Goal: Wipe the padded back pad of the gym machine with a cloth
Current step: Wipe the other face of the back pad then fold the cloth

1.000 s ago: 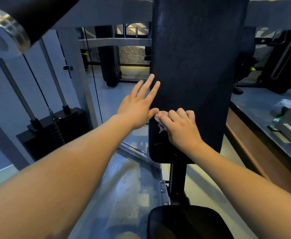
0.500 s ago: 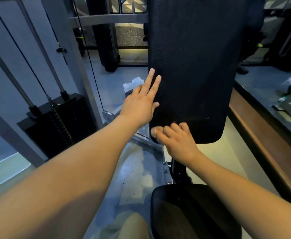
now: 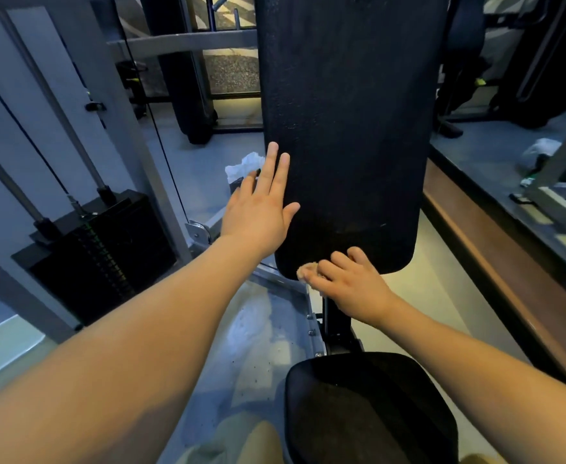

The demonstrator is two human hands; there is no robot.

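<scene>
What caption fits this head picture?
Right hand holds a cloth against the pad at its bottom edge; left hand presses flat on its side.

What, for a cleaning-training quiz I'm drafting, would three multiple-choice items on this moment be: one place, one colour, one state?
1. Where does the right hand press the cloth? A pad's top; B back pad's bottom edge; C seat.
2. Back pad's colour? A black; B red; C white.
3. How is the left hand? A flat, fingers straight; B fist; C gripping a bar.
Answers: B, knuckles sit at its lower rim; A, its surface is black; A, straight fingers lie on the pad.
</scene>
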